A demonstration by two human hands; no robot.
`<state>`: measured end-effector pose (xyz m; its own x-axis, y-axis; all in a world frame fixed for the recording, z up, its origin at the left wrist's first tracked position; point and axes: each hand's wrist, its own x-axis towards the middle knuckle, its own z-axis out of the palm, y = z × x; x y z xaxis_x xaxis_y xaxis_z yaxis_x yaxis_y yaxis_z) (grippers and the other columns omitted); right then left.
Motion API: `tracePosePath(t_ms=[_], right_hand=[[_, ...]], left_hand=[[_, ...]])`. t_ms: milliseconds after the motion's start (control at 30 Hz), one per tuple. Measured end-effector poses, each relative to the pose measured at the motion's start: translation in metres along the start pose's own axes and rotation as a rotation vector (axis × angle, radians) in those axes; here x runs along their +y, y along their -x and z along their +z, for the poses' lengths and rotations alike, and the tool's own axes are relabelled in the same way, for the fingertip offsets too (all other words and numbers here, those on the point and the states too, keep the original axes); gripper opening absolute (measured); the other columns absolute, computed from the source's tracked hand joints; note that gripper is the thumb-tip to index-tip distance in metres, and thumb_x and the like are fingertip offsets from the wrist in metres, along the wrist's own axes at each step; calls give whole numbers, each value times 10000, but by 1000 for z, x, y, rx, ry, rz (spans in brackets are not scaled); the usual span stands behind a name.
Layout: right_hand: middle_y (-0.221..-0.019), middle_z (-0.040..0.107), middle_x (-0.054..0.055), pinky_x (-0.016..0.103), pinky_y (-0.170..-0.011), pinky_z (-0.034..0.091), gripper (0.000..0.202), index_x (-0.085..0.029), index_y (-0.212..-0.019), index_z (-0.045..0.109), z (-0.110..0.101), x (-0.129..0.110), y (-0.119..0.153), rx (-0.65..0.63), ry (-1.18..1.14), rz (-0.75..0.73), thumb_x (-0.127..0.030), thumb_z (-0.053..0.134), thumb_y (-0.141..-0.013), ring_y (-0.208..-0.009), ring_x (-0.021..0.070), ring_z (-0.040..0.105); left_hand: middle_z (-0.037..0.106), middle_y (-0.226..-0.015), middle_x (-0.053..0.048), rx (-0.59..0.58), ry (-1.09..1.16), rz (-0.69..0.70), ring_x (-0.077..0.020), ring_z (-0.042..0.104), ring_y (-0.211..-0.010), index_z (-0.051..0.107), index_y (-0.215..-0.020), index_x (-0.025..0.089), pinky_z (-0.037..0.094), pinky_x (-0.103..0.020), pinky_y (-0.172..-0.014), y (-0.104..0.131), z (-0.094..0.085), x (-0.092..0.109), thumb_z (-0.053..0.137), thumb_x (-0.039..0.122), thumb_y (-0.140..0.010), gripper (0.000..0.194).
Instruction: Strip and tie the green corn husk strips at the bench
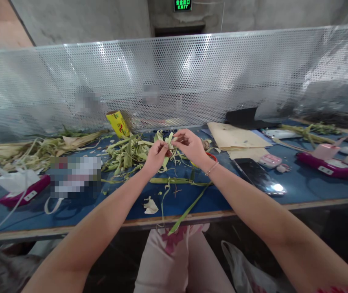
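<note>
Above the middle of the blue table, my left hand pinches a small piece made of pale green leaf strips, perhaps husk. My right hand is closed on the other side of the same piece, fingertips close to those of the left. Loose strip ends hang down between the hands, and my fingers partly hide the piece. A heap of pale green leaves and stems lies just left of my hands. Below them are a flat green stalk and a long green leaf that overhangs the table's front edge.
A yellow packet leans near the perforated metal screen. To the right lie brown paper, a black phone, a pink case and a purple tissue pack. More dry leaves cover the left, beside another purple pack.
</note>
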<state>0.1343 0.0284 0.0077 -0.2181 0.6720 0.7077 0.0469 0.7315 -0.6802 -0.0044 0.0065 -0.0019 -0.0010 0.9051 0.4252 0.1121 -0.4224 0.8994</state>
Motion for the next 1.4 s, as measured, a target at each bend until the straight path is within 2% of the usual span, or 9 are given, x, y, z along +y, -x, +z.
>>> tracePosePath(t_ms=[100,267,500,667,800,967,1067,1233,1400], right_hand=[[-784,600,18,293,-688,457,144,-198,-837,561,1,0,2,-35,101,-36,-249,576,-703,-723,135,568],[-808,620,30,306,-698,444,126,-209,-830,610,0,1,1,-87,212,-79,-248,583,-713,-748,152,563],[-805,583,31,331,-778,400,70,-209,-694,632,0,5,-3,-156,286,-143,-233,577,-731,-826,157,522],[-892,519,53,268,-639,432,109,-187,-783,590,0,10,-3,-142,246,-93,-270,586,-712,-824,153,508],[-929,509,61,275,-654,435,216,-183,-843,536,0,12,-2,-166,301,-101,-307,611,-682,-854,165,501],[-885,510,37,264,-600,417,262,-182,-827,504,3,12,-2,-164,282,-11,-349,619,-660,-661,115,503],[-738,506,11,254,-587,376,200,-185,-690,481,4,9,-3,-126,315,6,-371,548,-720,-628,114,471],[-519,369,-15,262,-549,284,362,-184,-494,306,3,3,-5,-69,422,61,-331,388,-815,-526,102,367],[-596,473,-2,257,-559,306,226,-182,-583,427,8,5,-5,-73,343,214,-305,432,-773,-567,111,411]], left_hand=[[502,-550,45,-4,7,-47,-69,497,-509,425,-687,174,435,-236,-575,0,1,-3,459,234,-767,106],[508,-506,39,-68,-177,12,-86,498,-504,427,-644,175,410,-240,-552,4,2,-1,512,226,-729,130],[485,-513,54,-132,-28,0,-87,503,-512,464,-652,165,435,-248,-559,3,2,-1,545,169,-650,81],[519,-596,21,-83,179,-30,-91,514,-533,492,-650,160,464,-258,-551,1,1,-9,565,358,-682,213],[506,-583,18,-36,142,-30,-80,487,-527,499,-614,159,460,-246,-556,0,0,-8,549,457,-695,312],[511,-540,19,23,-87,38,-85,484,-511,530,-638,161,425,-231,-538,-2,-7,-7,501,464,-735,319],[511,-527,20,39,-156,57,-86,492,-502,523,-638,164,412,-223,-523,-3,-9,-7,489,441,-751,301],[490,-524,39,48,-187,77,-75,494,-475,486,-674,176,404,-212,-511,-3,-8,-2,508,381,-755,221],[477,-511,58,39,-225,93,-69,491,-454,441,-688,183,399,-206,-495,-2,-8,0,525,318,-751,170]])
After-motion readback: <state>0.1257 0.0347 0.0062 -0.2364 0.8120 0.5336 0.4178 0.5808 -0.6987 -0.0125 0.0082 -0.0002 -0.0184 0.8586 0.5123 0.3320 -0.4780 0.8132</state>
